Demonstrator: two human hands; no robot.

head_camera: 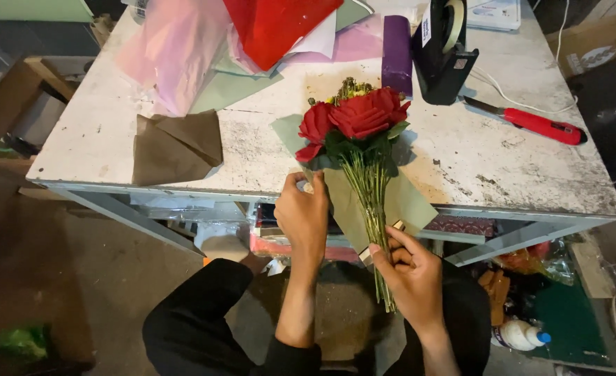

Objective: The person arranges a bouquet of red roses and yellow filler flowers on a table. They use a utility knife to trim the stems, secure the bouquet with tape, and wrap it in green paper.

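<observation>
we are wrapping a small bunch of red roses [355,118] in a sheet of sage-green paper [405,202], and the flowers are lying over the front edge of the worn white table [461,160], heads on the top, stems [376,230] hanging past the rim toward us. our left hand [303,219] is closing narrowly on the left edge of the paper just under the blooms, fingers curled and pinching the fold. our right hand [414,275] is gripping the lower stems together with the bottom of the paper, thumb pressing across them.

to do this well, we judge that we should be keeping the right hand firm on the stems so the bunch is not twisting, while the left is drawing the paper snugly around without crushing the petals, and keeping the fold just below the heads.

the paper is looking matte and stiff, creasing in flat planes; the petals are looking soft and velvety, the stems thin and ribbed. near the roses a purple roll [396,52] is standing beside a black tape dispenser [442,52], a red utility knife [531,122] is lying to the right, and a crumpled brown sheet [175,146] is lying to the left.
</observation>
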